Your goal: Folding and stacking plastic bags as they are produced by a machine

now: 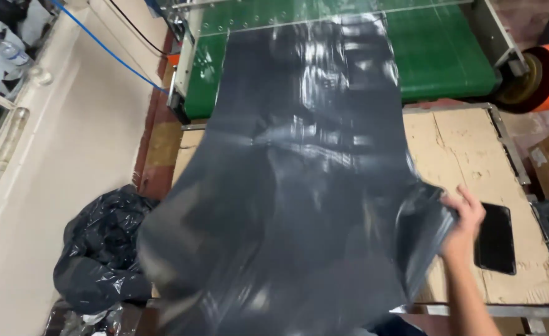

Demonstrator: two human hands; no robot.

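Starting at the left, I am seeing a crumpled black bag [103,249] lying on the floor below the counter [455,149], apart from the work. Moving across, the grey plastic sheet [293,180] is draping from the green conveyor belt [436,50] down over the cardboard-topped counter toward me, its long axis running from the belt to the near edge. I am judging it light, limp and slippery, best gathered at an edge or corner. My left hand is not showing anywhere, so I cannot tell its grip. On the right, my right hand [464,227] is closing its grip on the sheet's bunched right edge. Beyond it a flat black tablet-like slab [495,239] is lying on the cardboard.
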